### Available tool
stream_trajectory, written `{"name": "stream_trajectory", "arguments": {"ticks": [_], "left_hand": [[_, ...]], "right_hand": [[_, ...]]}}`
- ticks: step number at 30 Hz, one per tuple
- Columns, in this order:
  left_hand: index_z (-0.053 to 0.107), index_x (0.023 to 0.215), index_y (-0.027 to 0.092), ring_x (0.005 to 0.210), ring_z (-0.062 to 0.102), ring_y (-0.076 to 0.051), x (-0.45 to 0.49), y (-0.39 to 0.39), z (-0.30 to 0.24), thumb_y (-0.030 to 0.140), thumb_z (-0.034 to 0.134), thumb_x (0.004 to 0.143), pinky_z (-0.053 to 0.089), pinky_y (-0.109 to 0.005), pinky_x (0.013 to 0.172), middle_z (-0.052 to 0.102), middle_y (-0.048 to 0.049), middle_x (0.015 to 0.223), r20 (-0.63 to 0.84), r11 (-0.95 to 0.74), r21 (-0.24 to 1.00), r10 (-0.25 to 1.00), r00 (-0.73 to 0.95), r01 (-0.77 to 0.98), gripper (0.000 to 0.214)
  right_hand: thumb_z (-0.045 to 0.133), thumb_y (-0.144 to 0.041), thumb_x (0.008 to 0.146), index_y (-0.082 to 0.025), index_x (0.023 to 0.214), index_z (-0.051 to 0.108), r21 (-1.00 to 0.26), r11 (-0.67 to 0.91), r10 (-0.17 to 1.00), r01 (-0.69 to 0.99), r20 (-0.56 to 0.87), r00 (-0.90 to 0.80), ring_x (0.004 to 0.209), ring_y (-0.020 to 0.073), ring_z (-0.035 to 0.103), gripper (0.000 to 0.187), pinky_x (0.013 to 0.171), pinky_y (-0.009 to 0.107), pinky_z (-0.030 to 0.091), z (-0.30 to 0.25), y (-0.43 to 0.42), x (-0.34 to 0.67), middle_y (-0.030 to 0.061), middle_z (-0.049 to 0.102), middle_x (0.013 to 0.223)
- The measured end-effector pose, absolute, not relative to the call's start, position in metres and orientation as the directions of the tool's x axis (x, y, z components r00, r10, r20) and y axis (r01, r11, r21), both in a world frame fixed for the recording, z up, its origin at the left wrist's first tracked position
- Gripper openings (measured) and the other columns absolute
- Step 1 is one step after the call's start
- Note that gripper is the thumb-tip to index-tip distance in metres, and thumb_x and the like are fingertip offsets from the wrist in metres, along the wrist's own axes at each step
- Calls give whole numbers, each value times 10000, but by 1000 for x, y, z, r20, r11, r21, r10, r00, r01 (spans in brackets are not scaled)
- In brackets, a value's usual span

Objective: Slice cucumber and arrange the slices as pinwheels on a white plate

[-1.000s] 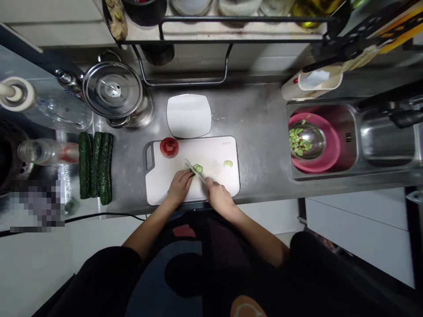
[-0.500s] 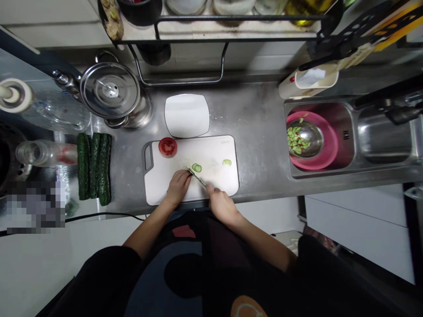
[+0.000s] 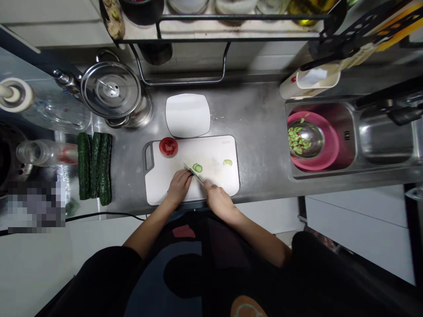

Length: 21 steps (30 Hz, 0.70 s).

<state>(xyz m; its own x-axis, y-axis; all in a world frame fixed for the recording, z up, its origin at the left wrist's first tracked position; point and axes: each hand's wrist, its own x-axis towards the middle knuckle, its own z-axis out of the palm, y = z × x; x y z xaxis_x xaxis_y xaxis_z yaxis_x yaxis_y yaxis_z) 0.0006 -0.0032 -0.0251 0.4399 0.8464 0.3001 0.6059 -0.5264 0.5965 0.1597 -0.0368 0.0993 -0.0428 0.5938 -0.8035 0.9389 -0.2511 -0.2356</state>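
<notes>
My right hand point(image 3: 218, 200) is closed round the handle of a knife point(image 3: 198, 177), whose thin blade slants up and left over the white cutting board point(image 3: 224, 182). Just left of the blade, my left hand point(image 3: 179, 187) has its fingers curled down on a piece of cucumber, almost wholly hidden under them. Against the blade's other side lie a few pale green cucumber slices point(image 3: 197, 167). More slices point(image 3: 228, 162) rest near the board's right edge. A cut tomato half point(image 3: 168, 147) sits face up at the upper left of the board.
A white plate point(image 3: 187, 115) stands behind the board. To the left are several whole cucumbers point(image 3: 94, 167) and a lidded steel pot point(image 3: 110, 90). In the sink at right, a pink basin point(image 3: 332, 143) holds a metal bowl point(image 3: 317, 141) with chopped vegetables. A rack point(image 3: 241, 17) overhangs the back.
The knife and my right hand have shifted slightly to the left, toward my left hand's fingers. My left hand stays in place on the cucumber, and the slices lie as before.
</notes>
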Motion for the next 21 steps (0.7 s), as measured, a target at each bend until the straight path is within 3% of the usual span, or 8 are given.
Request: {"name": "stream_trajectory", "arguments": {"ticks": [10, 21], "left_hand": [[657, 984, 170, 941, 646, -180, 0, -5, -29, 263, 452, 960, 552, -366, 866, 696, -89, 942, 287, -515, 611, 852, 437, 602, 227], [644, 958, 175, 911, 641, -174, 1, -6, -26, 277, 457, 960, 551, -348, 850, 687, -79, 913, 294, -508, 606, 858, 421, 612, 214]], "right_hand": [[293, -30, 905, -144, 1335, 445, -263, -264, 612, 928, -789, -50, 976, 186, 619, 470, 804, 255, 437, 79, -22, 154, 140, 622, 1077], [307, -31, 874, -183, 1260, 478, -209, -255, 624, 944, -781, -5, 932, 188, 626, 449, 767, 236, 434, 97, -46, 163, 102, 633, 1030]]}}
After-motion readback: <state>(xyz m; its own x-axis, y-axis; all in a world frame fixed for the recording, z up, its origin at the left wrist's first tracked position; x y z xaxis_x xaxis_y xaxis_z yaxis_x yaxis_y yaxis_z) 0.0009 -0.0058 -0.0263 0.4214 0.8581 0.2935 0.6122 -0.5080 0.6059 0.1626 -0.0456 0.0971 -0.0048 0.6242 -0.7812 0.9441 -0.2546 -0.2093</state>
